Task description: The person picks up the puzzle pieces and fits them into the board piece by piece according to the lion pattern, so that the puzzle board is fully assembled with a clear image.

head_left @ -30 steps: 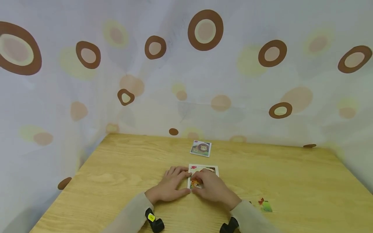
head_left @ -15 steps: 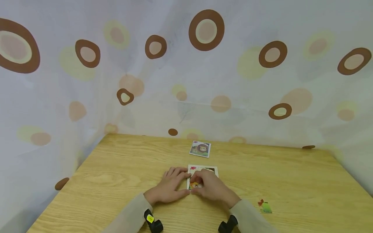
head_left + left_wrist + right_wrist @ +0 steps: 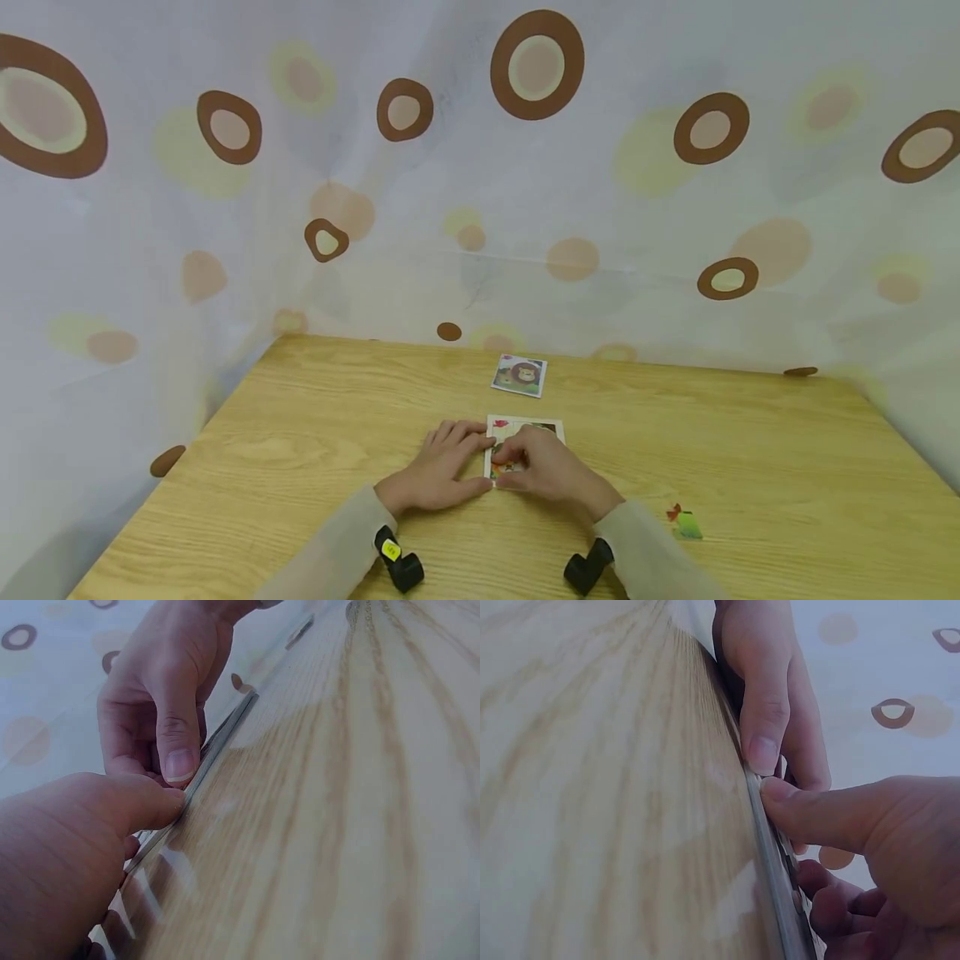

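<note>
A small square picture puzzle (image 3: pixel 553 424) with a white border lies flat on the table, partly covered by my hands. My left hand (image 3: pixel 435 477) rests at its left edge, fingers stretched out, the thumb by the lower left corner. Over the puzzle, my right hand (image 3: pixel 555 473) is bent, its thumb and curled index finger around an orange puzzle piece (image 3: pixel 501 471) at the lower left. In the right wrist view both thumbs meet at the puzzle's thin edge (image 3: pixel 759 817), the other right fingers (image 3: pixel 832 907) curled over its face.
Behind the puzzle lies a square lion picture card (image 3: pixel 519 376). One loose green and red piece (image 3: pixel 687 524) is on the wooden table (image 3: pixel 337 400) to the right, close to the right sleeve. A dotted white cloth (image 3: pixel 600 200) hangs beyond the table's back edge.
My right index finger has shifted slightly above the thumb over the orange piece. The left hand stays at the puzzle's edge. A dark speck beside the right sleeve is out of sight.
</note>
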Available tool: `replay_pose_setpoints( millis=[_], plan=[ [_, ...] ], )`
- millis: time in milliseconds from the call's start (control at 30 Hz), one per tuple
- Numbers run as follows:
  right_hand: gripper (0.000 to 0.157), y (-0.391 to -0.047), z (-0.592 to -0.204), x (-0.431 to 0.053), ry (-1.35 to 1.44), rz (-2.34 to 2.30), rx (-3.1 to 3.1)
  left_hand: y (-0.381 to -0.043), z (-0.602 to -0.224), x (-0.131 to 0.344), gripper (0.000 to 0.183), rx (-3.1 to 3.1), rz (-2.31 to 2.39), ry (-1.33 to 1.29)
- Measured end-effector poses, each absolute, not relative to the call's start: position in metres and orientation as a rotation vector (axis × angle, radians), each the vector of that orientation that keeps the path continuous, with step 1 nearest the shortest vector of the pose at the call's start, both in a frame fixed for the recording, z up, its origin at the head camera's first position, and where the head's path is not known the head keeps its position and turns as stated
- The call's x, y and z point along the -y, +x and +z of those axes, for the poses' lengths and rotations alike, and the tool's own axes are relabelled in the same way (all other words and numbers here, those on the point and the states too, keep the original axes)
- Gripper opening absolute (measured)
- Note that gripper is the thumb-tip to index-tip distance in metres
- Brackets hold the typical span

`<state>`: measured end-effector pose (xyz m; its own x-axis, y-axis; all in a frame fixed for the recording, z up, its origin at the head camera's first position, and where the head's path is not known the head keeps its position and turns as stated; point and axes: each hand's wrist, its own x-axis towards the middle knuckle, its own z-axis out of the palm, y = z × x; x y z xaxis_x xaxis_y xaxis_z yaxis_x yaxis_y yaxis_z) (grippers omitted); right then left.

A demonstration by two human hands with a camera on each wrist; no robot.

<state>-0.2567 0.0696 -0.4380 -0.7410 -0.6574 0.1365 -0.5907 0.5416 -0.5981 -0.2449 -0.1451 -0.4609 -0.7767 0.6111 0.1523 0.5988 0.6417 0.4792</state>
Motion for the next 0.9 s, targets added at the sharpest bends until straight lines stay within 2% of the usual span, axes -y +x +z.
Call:
replay_pose_setpoints(
  millis=[133,333,567,900],
  plan=[
    [0.021,-0.2568,-0.4374,-0.0688,-1.089,-0.981,-2.635,-0.2441,-0.4643,0.1463,0.053,-2.816,0.797,1.021],
    [0.014,-0.2588,-0.4317,-0.0645,-0.974,-0.976,-2.626,-0.2461,-0.4646,0.1473,0.053,-2.818,0.808,1.038],
    [0.015,-0.2613,-0.4291,-0.0673,-1.028,-0.978,-2.621,-0.2478,-0.4626,0.1459,0.054,-2.816,0.783,1.026],
    [0.014,-0.2606,-0.4329,-0.0671,-0.948,-1.026,-2.622,-0.2472,-0.4616,0.1445,0.054,-2.798,0.785,1.016]
  ],
)
